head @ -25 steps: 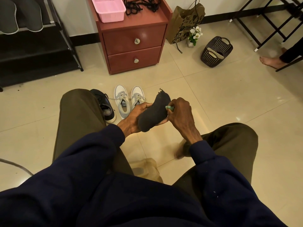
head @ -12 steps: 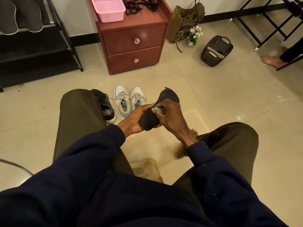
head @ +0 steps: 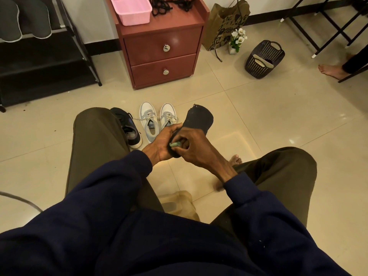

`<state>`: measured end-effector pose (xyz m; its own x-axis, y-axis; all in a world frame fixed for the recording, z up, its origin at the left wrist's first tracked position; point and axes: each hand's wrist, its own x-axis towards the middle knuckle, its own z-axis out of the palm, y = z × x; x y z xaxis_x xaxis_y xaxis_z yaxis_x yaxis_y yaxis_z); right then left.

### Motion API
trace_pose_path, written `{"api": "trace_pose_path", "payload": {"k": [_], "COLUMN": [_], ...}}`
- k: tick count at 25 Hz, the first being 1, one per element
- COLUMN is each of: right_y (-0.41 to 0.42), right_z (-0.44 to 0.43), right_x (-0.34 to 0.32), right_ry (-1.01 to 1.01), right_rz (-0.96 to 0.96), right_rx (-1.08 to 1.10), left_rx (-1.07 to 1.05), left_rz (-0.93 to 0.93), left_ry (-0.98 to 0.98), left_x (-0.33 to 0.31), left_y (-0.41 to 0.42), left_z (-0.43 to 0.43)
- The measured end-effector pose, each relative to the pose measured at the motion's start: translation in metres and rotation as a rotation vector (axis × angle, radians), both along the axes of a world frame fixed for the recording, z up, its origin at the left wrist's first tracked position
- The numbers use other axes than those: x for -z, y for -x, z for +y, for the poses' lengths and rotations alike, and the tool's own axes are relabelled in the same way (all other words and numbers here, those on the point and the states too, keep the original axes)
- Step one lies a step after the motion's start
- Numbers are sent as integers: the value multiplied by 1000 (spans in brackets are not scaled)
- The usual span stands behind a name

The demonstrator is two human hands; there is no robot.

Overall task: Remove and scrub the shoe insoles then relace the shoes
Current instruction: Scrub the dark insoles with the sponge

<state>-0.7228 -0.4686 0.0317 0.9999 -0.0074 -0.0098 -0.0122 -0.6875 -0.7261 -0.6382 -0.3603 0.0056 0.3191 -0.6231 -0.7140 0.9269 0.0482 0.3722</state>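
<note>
Left hand (head: 160,144) gripping black insole (head: 199,120), right hand (head: 196,149) pinching half-hidden green scrubber (head: 175,144), insole's near end covered.

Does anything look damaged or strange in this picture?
Yes. The dark fabric insole, gripped by the left hand, has a ragged, frayed far edge, with small bits sticking out at its upper left corner. The right hand holds a small green scrubber against it.

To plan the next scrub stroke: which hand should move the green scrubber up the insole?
Right: the right hand pinches the green scrubber on the insole, while the left hand holds the insole.
</note>
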Motion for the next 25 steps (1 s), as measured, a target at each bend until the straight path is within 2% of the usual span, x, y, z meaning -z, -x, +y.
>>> {"api": "trace_pose_path", "payload": {"k": [2,6,7,10,12,15,17,20,23,25], "right_y": [-2,-7,-7,0,2,-6,-7,-7,-5,-5], "right_z": [-4,-23,-23,-5,2,-13,-18,1,6,-5], "right_x": [-2,7,7,0,-1,8,11,6,-4,-6], "right_ry": [-5,299,286,62,21,179,219,67,-88,-59], "right_rz": [10,-63,-70,-3,3,-70,-105,-77,61,151], "right_rx": [0,313,311,33,-21,249,341,185,22,4], "left_rx": [-33,-107,-115,-120,-151,-163,-165,-118,-120,-142], "left_rz": [-13,-32,-30,-22,-31,-24,-30,-11,-33,-39], "left_ry": [21,74,71,34,17,51,54,40,26,40], "left_x": [0,0,1,4,7,7,6,6,10,11], "left_y": [-1,0,0,-3,-4,-4,-1,-2,-4,-4], "left_z": [0,-4,-4,-3,-1,-4,-6,-5,-2,-3]}}
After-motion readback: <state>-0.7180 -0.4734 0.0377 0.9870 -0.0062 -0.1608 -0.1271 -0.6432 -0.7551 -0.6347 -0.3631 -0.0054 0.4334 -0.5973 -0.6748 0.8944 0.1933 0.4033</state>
